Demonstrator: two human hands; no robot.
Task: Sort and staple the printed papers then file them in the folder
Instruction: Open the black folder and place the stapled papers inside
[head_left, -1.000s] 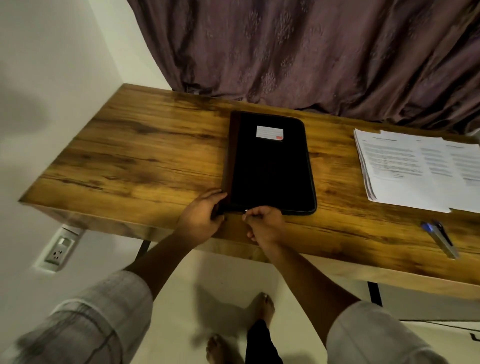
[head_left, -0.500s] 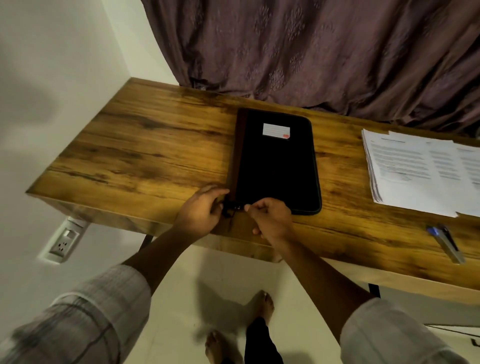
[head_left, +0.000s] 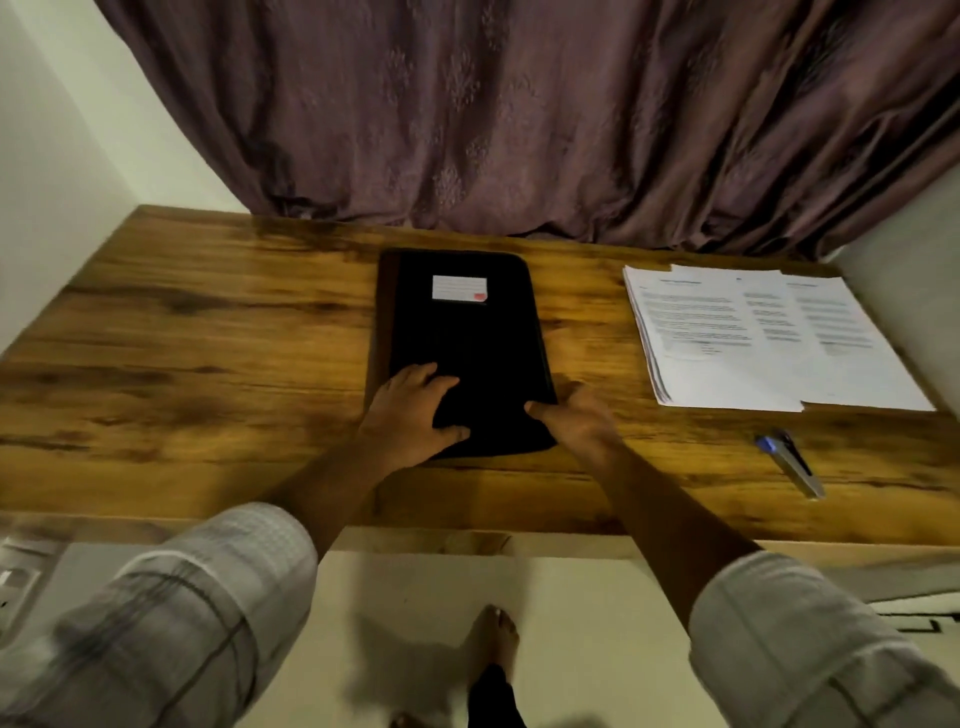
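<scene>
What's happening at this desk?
A person stands at a desk with both hands on a closed black folder. The left hand lies flat on its near left part; the right hand sits at its near right corner, thumb on top, too blurred to tell if it pinches anything. The printed papers lie stacked to the right, the stapler in front of them, both untouched.

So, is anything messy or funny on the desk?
Only the printed papers: the pile is fanned out, sheets slid sideways instead of squared. The stapler lies slanted in front of them. Nothing spilled or broken.
</scene>
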